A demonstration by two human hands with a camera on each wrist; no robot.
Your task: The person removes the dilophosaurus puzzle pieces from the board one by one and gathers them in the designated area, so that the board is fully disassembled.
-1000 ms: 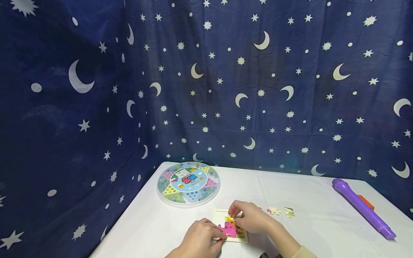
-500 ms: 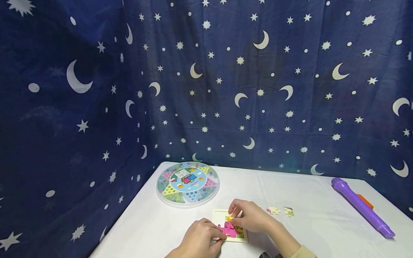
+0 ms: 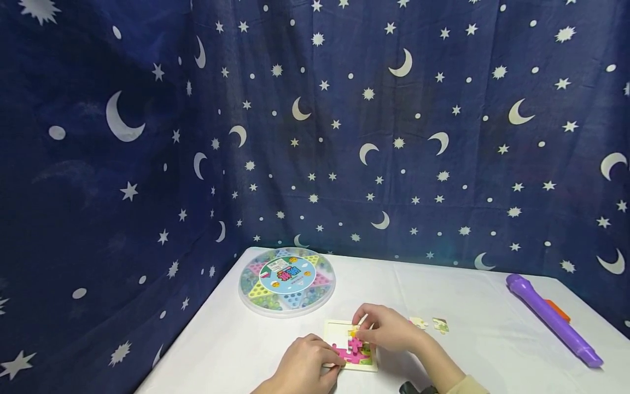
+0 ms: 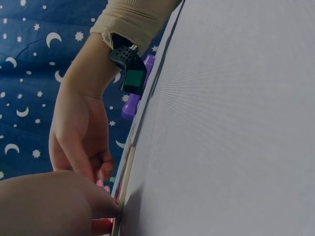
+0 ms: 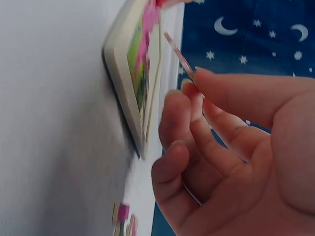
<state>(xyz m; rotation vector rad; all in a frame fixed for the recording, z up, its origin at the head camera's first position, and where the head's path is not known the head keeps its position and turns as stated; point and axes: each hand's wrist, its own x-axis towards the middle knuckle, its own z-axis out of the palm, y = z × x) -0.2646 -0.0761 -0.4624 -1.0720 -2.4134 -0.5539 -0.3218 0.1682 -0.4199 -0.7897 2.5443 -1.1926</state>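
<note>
The right hand (image 3: 386, 328) pinches a thin jigsaw piece (image 5: 178, 53) between thumb and index finger, the two tips closed on it and the other fingers loosely curled. The piece is tilted and held up over a small pale puzzle tray (image 3: 361, 368) lying on the white table (image 3: 462, 355). The right wrist view catches it nearly edge-on, so its printed face is hard to make out there; from the head it seems to be pink with some yellow, though fingertips cover part of it.

The left hand (image 3: 309, 364) holds the tray at its near left corner, fingers bent over the rim and thumb against the near edge; most of those fingers are hidden behind the hand in the left wrist view. Pink and green laid pieces (image 3: 349, 357) fill the near and right parts of the tray, partly covered by both hands.

Beyond the right forearm lie two loose pieces (image 3: 440, 325), the nearer one to the hand partly blocked by it. The right wrist view shows loose pieces only as a blur cut off at its lower edge. A black device (image 4: 130, 69) sits at the right wrist beside a beige sleeve (image 4: 133, 22); in the head view both are cropped by the bottom edge. Farther off are a round game board (image 3: 287, 279) and a purple microphone (image 3: 553, 320), which half hides something orange (image 3: 559, 310).
</note>
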